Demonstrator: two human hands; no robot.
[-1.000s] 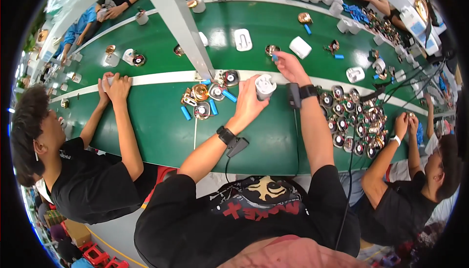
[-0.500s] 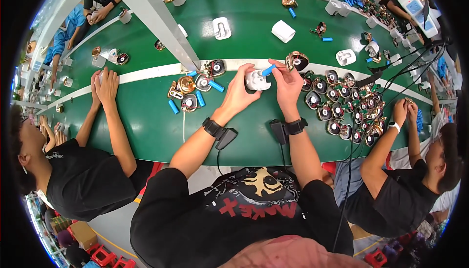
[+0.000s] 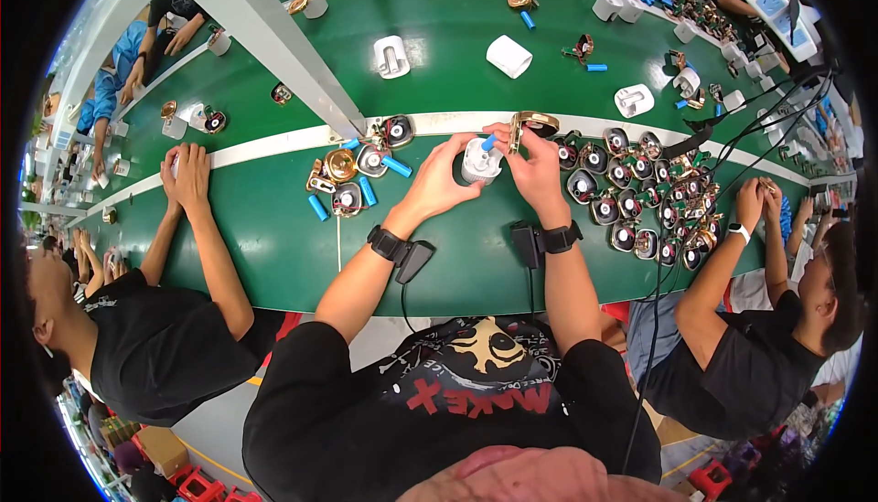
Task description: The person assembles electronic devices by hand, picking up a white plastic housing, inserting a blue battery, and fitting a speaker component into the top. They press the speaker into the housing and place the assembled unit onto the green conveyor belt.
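Note:
My left hand (image 3: 439, 182) is closed round a white plastic housing (image 3: 480, 169), its moulded inside facing up. A blue cylindrical battery (image 3: 489, 143) stands at the top of the housing, one end down against it. My right hand (image 3: 534, 173) is closed at the battery, thumb and fingertips beside it. A round gold-rimmed speaker (image 3: 536, 122) with a circuit board rests tilted at the fingers of that hand. How far the battery sits inside the housing is hard to make out.
Many bare speaker units (image 3: 627, 202) crowd the bench to my right. Left lie several speakers (image 3: 373, 160) and blue batteries (image 3: 396, 166). A white rail (image 3: 274, 142) and slanting metal post (image 3: 265, 36) stand beyond. White shells (image 3: 509, 57) lie on the green belt (image 3: 439, 26). Co-workers sit either side.
The white housing has been tipped more upright in my left hand. The battery has come steeper and lower against it. The gold-rimmed speaker has turned more edge-on beside my right fingers.

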